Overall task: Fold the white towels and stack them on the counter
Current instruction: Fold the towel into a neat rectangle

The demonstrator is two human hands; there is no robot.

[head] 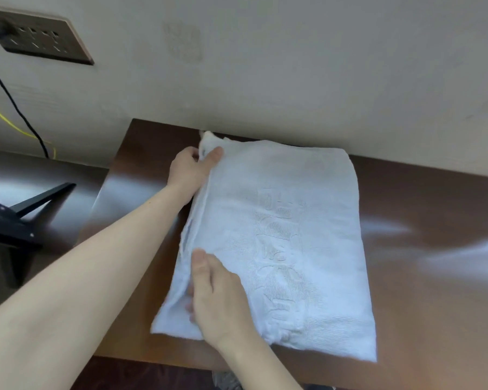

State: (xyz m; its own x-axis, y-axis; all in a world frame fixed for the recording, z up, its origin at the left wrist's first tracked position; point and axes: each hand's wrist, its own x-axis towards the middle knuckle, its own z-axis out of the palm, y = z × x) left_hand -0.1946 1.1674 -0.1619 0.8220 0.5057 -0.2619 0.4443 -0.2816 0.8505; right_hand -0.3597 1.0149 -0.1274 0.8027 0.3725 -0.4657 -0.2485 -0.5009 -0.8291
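Head view shows the folded white towel (279,243) on the desk (422,209), long axis running frame-bottom to wall, both hands on its left edge: left hand (190,168) fingers pinching the far corner, right hand (220,294) fingers tucked into the near layers.

1. A dark brown wooden counter (422,249) is filling the lower right and centre of the frame, its far edge running against the pale wall.
2. Its glossy top is catching pale streaks of light at the right side and along its left edge.
3. A folded white towel (287,235) is lying flat on the counter at the centre of the frame, its far end touching the wall.
4. An embossed pattern is running lengthwise down the towel's middle, too blurred to read.
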